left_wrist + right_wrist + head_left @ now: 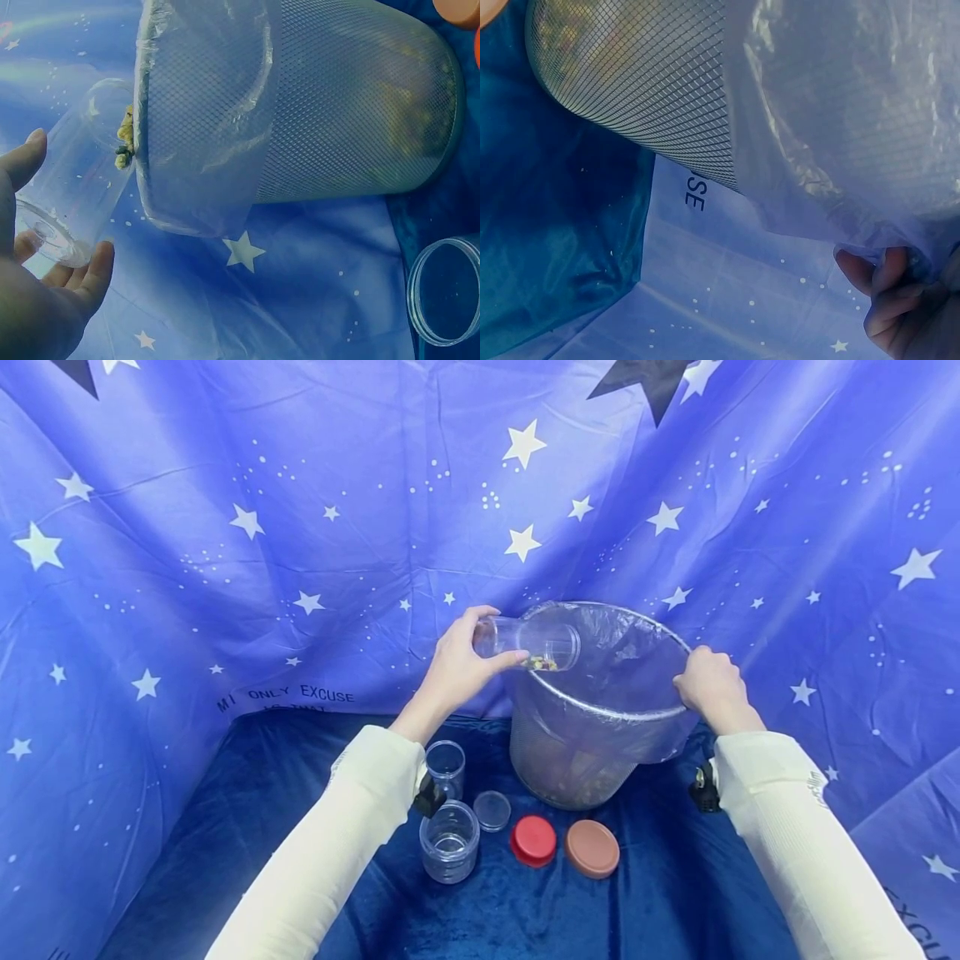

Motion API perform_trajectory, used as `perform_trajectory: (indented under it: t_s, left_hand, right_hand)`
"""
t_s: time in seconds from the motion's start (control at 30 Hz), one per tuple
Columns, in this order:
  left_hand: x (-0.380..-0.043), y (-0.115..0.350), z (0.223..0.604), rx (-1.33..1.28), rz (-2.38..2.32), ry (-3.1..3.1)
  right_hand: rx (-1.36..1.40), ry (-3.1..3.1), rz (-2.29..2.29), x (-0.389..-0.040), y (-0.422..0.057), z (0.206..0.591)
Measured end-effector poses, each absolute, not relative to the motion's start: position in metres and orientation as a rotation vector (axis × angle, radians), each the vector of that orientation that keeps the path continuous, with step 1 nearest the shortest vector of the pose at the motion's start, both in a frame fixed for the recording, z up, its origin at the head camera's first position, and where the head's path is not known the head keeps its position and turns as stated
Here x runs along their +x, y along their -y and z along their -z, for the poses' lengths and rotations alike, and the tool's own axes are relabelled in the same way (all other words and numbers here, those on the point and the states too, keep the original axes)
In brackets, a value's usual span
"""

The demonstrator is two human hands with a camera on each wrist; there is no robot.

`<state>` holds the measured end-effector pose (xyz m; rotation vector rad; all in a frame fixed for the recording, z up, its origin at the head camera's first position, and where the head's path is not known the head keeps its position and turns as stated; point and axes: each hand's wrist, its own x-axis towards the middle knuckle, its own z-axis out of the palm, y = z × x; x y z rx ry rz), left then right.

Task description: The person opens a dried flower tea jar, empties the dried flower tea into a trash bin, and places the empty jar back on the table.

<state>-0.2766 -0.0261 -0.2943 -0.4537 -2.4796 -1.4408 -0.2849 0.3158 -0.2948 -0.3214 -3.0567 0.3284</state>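
My left hand [467, 662] grips a clear plastic jar [536, 639] by its base end, tipped on its side with its mouth over the rim of a mesh wastebasket [570, 768]. A few small yellow and green bits [542, 663] lie in the jar near its mouth. A clear plastic liner [630, 647] covers the basket's rim and hangs down outside. On the far right of the rim, my right hand [712, 685] grips the basket's edge through the liner; the right wrist view shows curled fingers [891, 270] there. Through the mesh, yellowish contents [416, 112] show at the basket's bottom.
Two open clear jars, one farther back [446, 764] and one in front [450, 852], stand left of the basket. Beside them lie a clear lid [492, 811], a red lid [534, 841] and an orange-brown lid [592, 849] on dark blue cloth [360, 893]. A starry curtain [375, 527] rises behind.
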Motion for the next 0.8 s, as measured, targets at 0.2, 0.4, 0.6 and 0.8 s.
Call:
perform_trajectory:
  t_s: [0.2,0.4,0.6,0.8]
  left_hand:
    - [-0.277,0.023,0.289,-0.539,1.383,2.46]
    - [-0.276,0.019,0.286,-0.598,1.339,2.463]
    - [-0.275,0.015,0.284,-0.629,1.281,2.494]
    - [-0.273,0.013,0.283,-0.687,1.258,2.497]
  right_hand:
    - [-0.321,3.059,-0.331,-0.284,-0.315,0.294]
    - [-0.329,3.061,-0.332,-0.284,-0.315,0.294]
    - [-0.316,3.052,-0.332,-0.284,-0.315,0.295]
    - [-0.31,3.048,-0.332,-0.283,-0.316,0.295]
